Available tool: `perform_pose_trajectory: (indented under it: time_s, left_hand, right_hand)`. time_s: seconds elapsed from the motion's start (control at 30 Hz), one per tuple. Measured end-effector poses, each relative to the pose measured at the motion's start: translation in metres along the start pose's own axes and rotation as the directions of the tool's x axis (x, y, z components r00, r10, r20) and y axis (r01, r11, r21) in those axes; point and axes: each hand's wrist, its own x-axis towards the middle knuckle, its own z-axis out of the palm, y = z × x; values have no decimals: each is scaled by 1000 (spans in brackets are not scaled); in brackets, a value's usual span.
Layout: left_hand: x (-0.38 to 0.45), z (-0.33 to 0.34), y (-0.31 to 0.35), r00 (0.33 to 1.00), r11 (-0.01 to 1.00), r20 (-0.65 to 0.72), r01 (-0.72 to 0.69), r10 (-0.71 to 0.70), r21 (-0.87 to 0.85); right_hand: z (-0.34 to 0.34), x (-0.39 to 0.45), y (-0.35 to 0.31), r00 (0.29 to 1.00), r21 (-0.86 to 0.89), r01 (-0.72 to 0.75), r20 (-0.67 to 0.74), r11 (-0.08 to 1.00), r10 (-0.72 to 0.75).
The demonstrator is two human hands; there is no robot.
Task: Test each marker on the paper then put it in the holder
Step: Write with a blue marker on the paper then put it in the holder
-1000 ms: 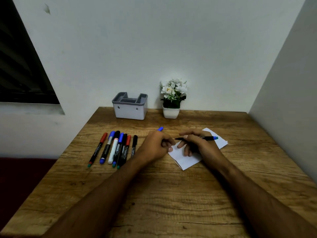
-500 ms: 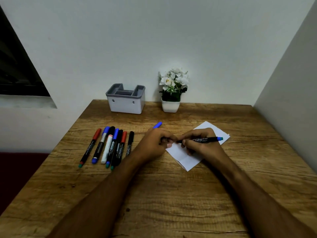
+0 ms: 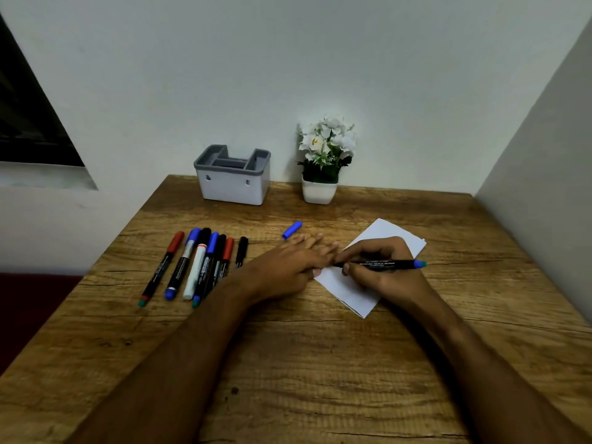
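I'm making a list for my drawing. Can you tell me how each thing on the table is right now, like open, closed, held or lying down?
Black marker: uncapped, held in the right hand, tip at the paper.
Blue cap: off, lying on the table.
Paper: flat under both hands.
Left hand: flat, fingers straight, by the paper's edge.
Row of markers: capped, lying down.
Holder: upright, no markers showing.
Flower pot: upright.

Looks like a home study corner or small office. Wooden desk (image 3: 320, 363) pushed into a corner of plain white walls (image 3: 288, 75), with a dark window (image 3: 28, 123) at left. Holds a grey organiser (image 3: 234, 184), a potted plant (image 3: 323, 161), markers (image 3: 198, 264) and paper (image 3: 381, 238).
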Motion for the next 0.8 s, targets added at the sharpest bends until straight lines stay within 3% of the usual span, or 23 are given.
perform_pose_trajectory:
  time_s: [0.17,0.3,0.43,0.8]
  left_hand:
    - [-3,2,-6,1000,997,-12,17,-18,-80]
    - [-6,-3,-1,998,987,5,57,-57,-150]
    - [-1,0,-5,1000,995,-14,-9,8,-102]
    - [5,4,-8,1000,998,-18,-15,14,-65]
  right_hand:
    - [19,-3,0,997,-126,74,-4,989,-75]
    - [26,-2,-2,997,-124,-25,-69,992,16]
    - [30,-1,1,997,-174,-61,-56,983,52]
    - [30,-3,0,999,-168,-34,-23,985,30]
